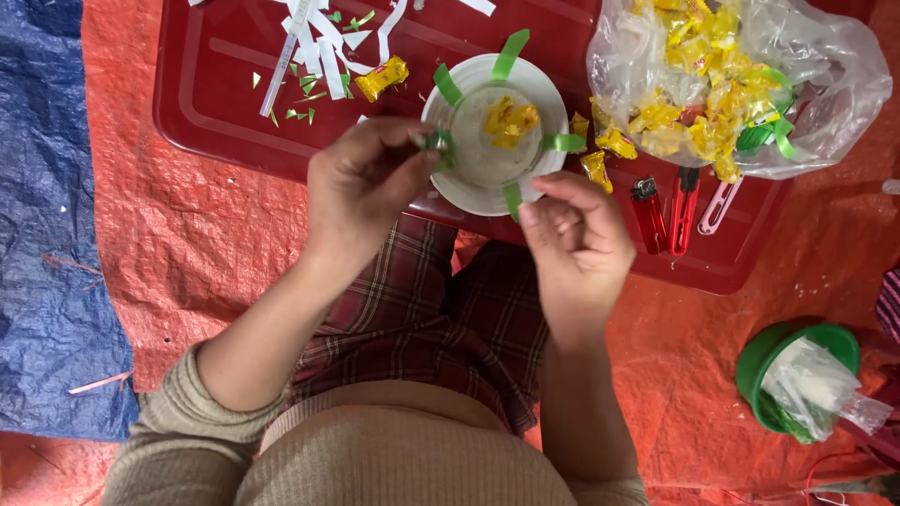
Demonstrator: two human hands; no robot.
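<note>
A white round plastic cup (466, 187) sits on a red tray (225, 112), seen from above, with several green paper strips (509, 54) stuck around its rim and yellow wrapped candies (510, 120) inside. My left hand (361, 183) pinches a green strip at the cup's left rim. My right hand (577, 239) holds the cup's near rim by another green strip (512, 200).
A clear plastic bag of yellow candies (722, 80) lies at the tray's right. A red lighter (648, 214), red-handled scissors (683, 208) and a pink clip (720, 206) lie beside it. White and green paper scraps (319, 47) litter the tray's back. A green bowl (797, 375) stands on the orange tarp.
</note>
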